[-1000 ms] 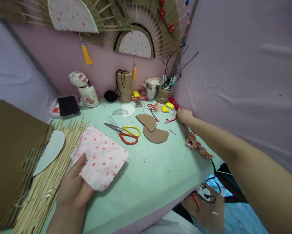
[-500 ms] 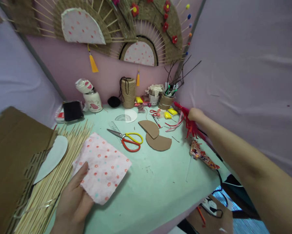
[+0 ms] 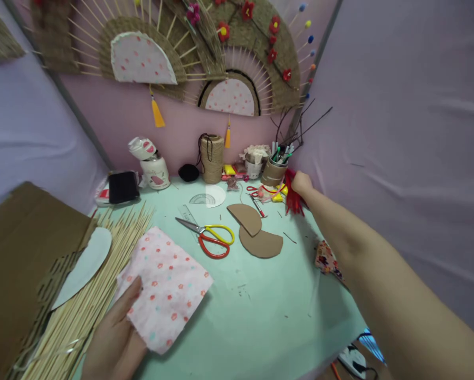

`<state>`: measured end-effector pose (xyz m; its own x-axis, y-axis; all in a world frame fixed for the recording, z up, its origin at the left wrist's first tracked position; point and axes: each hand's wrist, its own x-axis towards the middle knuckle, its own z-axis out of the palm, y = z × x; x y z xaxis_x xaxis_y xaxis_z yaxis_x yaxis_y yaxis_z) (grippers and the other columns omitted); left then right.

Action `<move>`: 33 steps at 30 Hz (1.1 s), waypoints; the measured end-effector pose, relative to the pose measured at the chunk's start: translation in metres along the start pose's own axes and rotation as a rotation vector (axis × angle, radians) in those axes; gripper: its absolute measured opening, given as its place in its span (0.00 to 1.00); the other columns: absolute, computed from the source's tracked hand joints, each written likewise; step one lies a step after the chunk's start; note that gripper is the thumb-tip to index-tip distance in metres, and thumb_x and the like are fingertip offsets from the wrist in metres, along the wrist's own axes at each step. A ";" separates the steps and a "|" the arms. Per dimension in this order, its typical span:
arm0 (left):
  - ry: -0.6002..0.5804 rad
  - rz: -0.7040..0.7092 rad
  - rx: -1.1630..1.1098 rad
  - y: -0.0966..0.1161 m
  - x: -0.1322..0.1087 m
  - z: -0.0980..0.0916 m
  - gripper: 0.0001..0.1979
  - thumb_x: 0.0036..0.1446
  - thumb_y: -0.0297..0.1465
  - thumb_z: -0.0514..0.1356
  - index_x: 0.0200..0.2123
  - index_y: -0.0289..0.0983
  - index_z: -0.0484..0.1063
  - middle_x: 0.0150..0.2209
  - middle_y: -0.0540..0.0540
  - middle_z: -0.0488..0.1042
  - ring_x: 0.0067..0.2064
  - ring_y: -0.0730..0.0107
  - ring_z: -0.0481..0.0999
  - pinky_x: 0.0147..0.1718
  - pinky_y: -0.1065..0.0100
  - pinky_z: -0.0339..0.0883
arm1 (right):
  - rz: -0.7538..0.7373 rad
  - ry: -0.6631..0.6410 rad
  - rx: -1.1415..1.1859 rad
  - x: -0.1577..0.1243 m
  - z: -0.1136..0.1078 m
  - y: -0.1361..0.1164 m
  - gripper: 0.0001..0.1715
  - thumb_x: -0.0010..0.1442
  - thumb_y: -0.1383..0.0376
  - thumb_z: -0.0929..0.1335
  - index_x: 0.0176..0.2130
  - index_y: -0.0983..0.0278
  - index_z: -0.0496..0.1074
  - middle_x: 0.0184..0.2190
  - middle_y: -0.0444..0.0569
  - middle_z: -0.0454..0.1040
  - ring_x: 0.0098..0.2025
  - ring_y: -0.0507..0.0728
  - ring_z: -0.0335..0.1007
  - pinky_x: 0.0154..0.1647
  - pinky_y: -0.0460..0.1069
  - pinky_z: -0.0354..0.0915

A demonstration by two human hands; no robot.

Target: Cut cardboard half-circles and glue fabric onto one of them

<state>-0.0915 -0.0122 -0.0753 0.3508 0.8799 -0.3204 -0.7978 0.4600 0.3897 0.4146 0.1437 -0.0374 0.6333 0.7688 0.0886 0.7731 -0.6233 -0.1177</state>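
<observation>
My left hand (image 3: pixel 116 330) pinches a folded piece of pink floral cloth (image 3: pixel 166 285) by its near left edge, thumb on top, above the mat. At the far right of the table my right hand (image 3: pixel 301 183) is closed on a bundle of red strands (image 3: pixel 294 202), which hang down beside the pen holder (image 3: pixel 275 171). The back of the hand hides its fingertips. Between the hands lie scissors (image 3: pixel 211 240) with one yellow and one red handle. Two brown half-round card pieces (image 3: pixel 263 244) overlap beside them.
Bamboo sticks (image 3: pixel 76 306) and brown cardboard (image 3: pixel 27 253) with a white half-round piece (image 3: pixel 84 269) fill the left side. Along the back stand a white bottle (image 3: pixel 155 171) and a twine spool (image 3: pixel 212 161). A patterned cloth item (image 3: pixel 326 258) lies partly behind my right forearm.
My right hand has carried the red strands leftward, close to the pen holder, off the table's right edge. My left hand still holds the cloth. The view has shifted slightly.
</observation>
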 end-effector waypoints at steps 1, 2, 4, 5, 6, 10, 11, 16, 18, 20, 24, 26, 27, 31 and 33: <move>0.039 -0.001 0.015 0.000 0.000 0.000 0.23 0.65 0.26 0.48 0.61 0.47 0.62 0.48 0.48 0.77 0.50 0.62 0.75 0.60 0.60 0.58 | -0.015 0.022 -0.019 0.001 0.002 -0.004 0.20 0.64 0.60 0.66 0.53 0.65 0.67 0.52 0.54 0.69 0.48 0.59 0.70 0.47 0.58 0.69; 0.077 -0.006 0.027 0.000 0.000 0.001 0.25 0.65 0.25 0.48 0.62 0.48 0.59 0.48 0.49 0.77 0.50 0.62 0.75 0.60 0.59 0.58 | -0.028 0.029 -0.040 0.001 0.004 -0.008 0.20 0.64 0.60 0.66 0.53 0.66 0.67 0.52 0.54 0.69 0.48 0.59 0.70 0.47 0.58 0.69; 0.106 -0.010 0.030 0.000 0.000 0.001 0.26 0.65 0.25 0.48 0.64 0.49 0.55 0.48 0.50 0.76 0.52 0.62 0.73 0.61 0.58 0.56 | -0.052 0.009 -0.080 0.001 0.005 -0.015 0.20 0.64 0.60 0.66 0.53 0.66 0.67 0.52 0.54 0.69 0.48 0.59 0.70 0.47 0.58 0.69; 0.088 -0.008 0.024 0.001 0.000 0.001 0.26 0.65 0.26 0.48 0.65 0.48 0.53 0.48 0.50 0.76 0.53 0.62 0.72 0.62 0.58 0.54 | -0.064 -0.008 -0.096 0.000 0.004 -0.018 0.20 0.64 0.60 0.66 0.53 0.65 0.67 0.51 0.53 0.69 0.48 0.59 0.70 0.47 0.58 0.69; 0.052 -0.004 0.015 0.001 0.000 0.000 0.26 0.66 0.27 0.48 0.65 0.48 0.51 0.49 0.50 0.75 0.54 0.62 0.71 0.62 0.58 0.53 | -0.075 -0.020 -0.110 -0.002 0.000 -0.020 0.20 0.64 0.60 0.67 0.53 0.66 0.67 0.51 0.53 0.70 0.47 0.58 0.70 0.47 0.58 0.69; -0.183 -0.079 -0.036 0.005 0.001 -0.005 0.24 0.68 0.28 0.41 0.65 0.47 0.51 0.55 0.48 0.69 0.59 0.63 0.64 0.64 0.58 0.44 | -0.137 0.009 -0.139 -0.022 -0.030 -0.025 0.18 0.65 0.61 0.64 0.51 0.69 0.68 0.51 0.57 0.70 0.50 0.61 0.69 0.48 0.58 0.67; -0.245 -0.114 -0.051 0.005 0.001 -0.006 0.24 0.68 0.28 0.39 0.64 0.47 0.52 0.57 0.48 0.67 0.60 0.63 0.63 0.64 0.58 0.43 | -0.170 0.019 -0.134 -0.032 -0.039 -0.027 0.18 0.66 0.63 0.62 0.50 0.72 0.69 0.50 0.63 0.70 0.51 0.64 0.68 0.49 0.57 0.65; -0.333 -0.061 -0.079 0.005 0.000 -0.002 0.25 0.68 0.27 0.37 0.65 0.43 0.54 0.57 0.45 0.66 0.60 0.61 0.62 0.64 0.56 0.43 | -0.522 -0.125 -0.028 -0.123 -0.059 -0.061 0.15 0.65 0.61 0.62 0.43 0.67 0.73 0.44 0.59 0.75 0.47 0.62 0.69 0.44 0.49 0.60; -0.279 -0.014 -0.071 0.004 0.000 0.001 0.25 0.67 0.26 0.40 0.66 0.43 0.51 0.56 0.43 0.68 0.59 0.60 0.65 0.64 0.55 0.45 | -0.682 -0.251 0.034 -0.167 -0.049 -0.084 0.13 0.62 0.58 0.66 0.41 0.63 0.74 0.40 0.52 0.77 0.43 0.58 0.70 0.40 0.46 0.60; -0.243 0.042 -0.071 0.003 0.001 0.002 0.25 0.67 0.26 0.42 0.66 0.42 0.49 0.55 0.41 0.69 0.58 0.60 0.67 0.64 0.55 0.46 | -0.796 -0.347 0.086 -0.204 -0.032 -0.107 0.13 0.60 0.58 0.67 0.42 0.61 0.74 0.42 0.50 0.77 0.43 0.57 0.70 0.39 0.45 0.60; -0.204 0.075 -0.057 0.004 0.002 0.005 0.26 0.67 0.29 0.44 0.67 0.41 0.48 0.54 0.39 0.71 0.58 0.59 0.67 0.64 0.53 0.47 | -0.787 -0.404 0.111 -0.243 -0.003 -0.148 0.13 0.59 0.65 0.68 0.43 0.69 0.72 0.45 0.61 0.73 0.45 0.61 0.69 0.40 0.49 0.62; -0.172 0.070 -0.048 0.004 0.002 0.008 0.25 0.67 0.29 0.44 0.67 0.40 0.49 0.52 0.39 0.73 0.58 0.59 0.68 0.64 0.52 0.48 | -0.727 -0.424 0.123 -0.247 0.005 -0.161 0.14 0.61 0.64 0.67 0.44 0.70 0.71 0.46 0.61 0.72 0.45 0.61 0.69 0.42 0.52 0.64; -0.159 0.076 -0.045 0.004 0.002 0.010 0.25 0.67 0.29 0.44 0.67 0.40 0.50 0.52 0.39 0.74 0.58 0.59 0.68 0.64 0.52 0.48 | -0.698 -0.443 0.135 -0.246 0.006 -0.166 0.15 0.62 0.62 0.67 0.45 0.70 0.70 0.45 0.58 0.72 0.44 0.59 0.70 0.42 0.53 0.65; -0.179 0.103 -0.031 0.006 0.004 0.016 0.26 0.67 0.29 0.44 0.67 0.39 0.48 0.52 0.40 0.74 0.59 0.60 0.67 0.65 0.53 0.47 | -0.606 -0.556 0.239 -0.238 0.001 -0.163 0.16 0.55 0.58 0.71 0.38 0.69 0.72 0.37 0.54 0.74 0.36 0.56 0.71 0.34 0.49 0.65; -0.200 0.096 -0.017 0.010 0.004 0.022 0.26 0.67 0.30 0.44 0.67 0.39 0.47 0.55 0.39 0.72 0.60 0.59 0.66 0.65 0.53 0.46 | -0.565 -0.607 0.338 -0.235 -0.003 -0.148 0.16 0.51 0.58 0.73 0.33 0.69 0.72 0.33 0.56 0.75 0.33 0.56 0.70 0.28 0.47 0.60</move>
<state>-0.0876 -0.0013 -0.0539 0.3616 0.9265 -0.1041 -0.8397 0.3722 0.3955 0.1514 0.0548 -0.0382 -0.0400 0.9514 -0.3055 0.8518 -0.1274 -0.5082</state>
